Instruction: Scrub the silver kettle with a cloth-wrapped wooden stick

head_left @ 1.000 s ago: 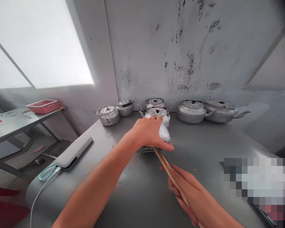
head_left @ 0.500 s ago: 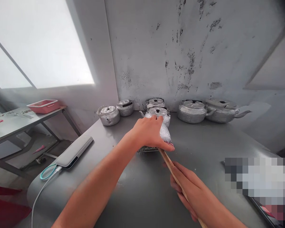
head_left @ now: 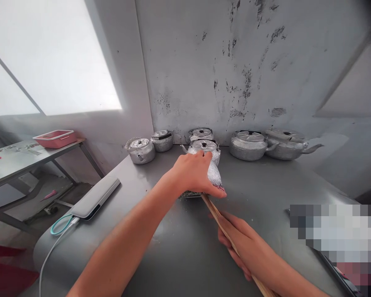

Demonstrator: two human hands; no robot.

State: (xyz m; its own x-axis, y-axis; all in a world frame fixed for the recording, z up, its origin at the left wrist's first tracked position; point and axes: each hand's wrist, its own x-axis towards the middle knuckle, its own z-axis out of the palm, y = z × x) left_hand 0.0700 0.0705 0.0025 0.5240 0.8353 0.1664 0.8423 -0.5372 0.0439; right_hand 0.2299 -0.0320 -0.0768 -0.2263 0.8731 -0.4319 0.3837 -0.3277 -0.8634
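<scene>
My left hand [head_left: 196,171] is closed over a silvery, foil-like object [head_left: 214,175] with a reddish lower edge, its thumb along that edge. Much of the object is hidden beneath the palm. My right hand [head_left: 236,239] grips a long wooden stick [head_left: 213,210], whose far end reaches under my left hand, where its tip is hidden. Below my left palm shows a strip of something speckled green and grey [head_left: 191,194]. Just beyond my fingers stands a silver kettle [head_left: 204,147] with a dark lid knob.
More silver kettles line the wall: two at left [head_left: 141,152], one behind the middle one, two at right [head_left: 247,146]. A grey power bank [head_left: 97,198] with a cable lies left. A pink basket [head_left: 55,139] sits on a side table. The right edge is pixelated.
The stick and my right hand have shifted slightly left and its far end sits a little further left under my left hand. My left hand keeps its hold; the view has moved slightly.
</scene>
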